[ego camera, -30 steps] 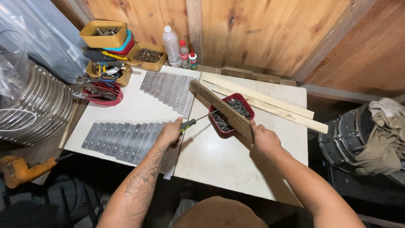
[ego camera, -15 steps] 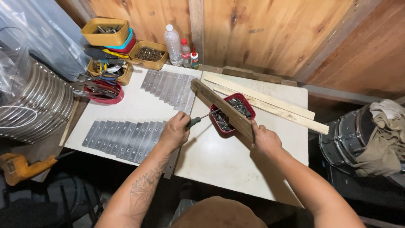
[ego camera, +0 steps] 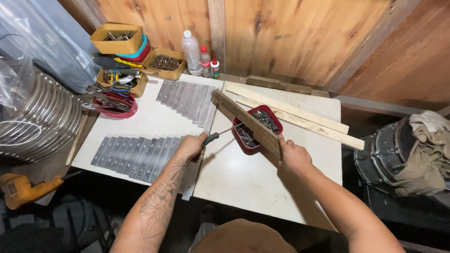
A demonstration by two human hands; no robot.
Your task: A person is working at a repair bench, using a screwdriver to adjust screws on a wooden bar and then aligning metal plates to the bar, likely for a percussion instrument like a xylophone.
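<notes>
My left hand [ego camera: 191,146] grips a screwdriver [ego camera: 221,134] with a dark green handle; its thin shaft points right toward a dark wooden bar [ego camera: 243,122]. My right hand [ego camera: 293,157] holds the near end of that bar, which lies slanted across a red tray [ego camera: 274,118] filled with screws. Two rows of grey metal plates lie on the white table [ego camera: 243,180]: one row [ego camera: 136,157] by my left hand, the other row [ego camera: 187,98] farther back.
Two pale wooden slats [ego camera: 300,117] lie behind the tray. Yellow tins of screws and tools [ego camera: 119,42], a red bowl [ego camera: 112,105] and plastic bottles [ego camera: 192,54] crowd the far left. Metal hoops [ego camera: 37,124] and a drill [ego camera: 23,189] sit left; a drum with rags [ego camera: 408,154] sits right.
My left hand with the screwdriver has shifted slightly, the tip drawing closer to the wooden bar. My right hand keeps its hold on the bar's end.
</notes>
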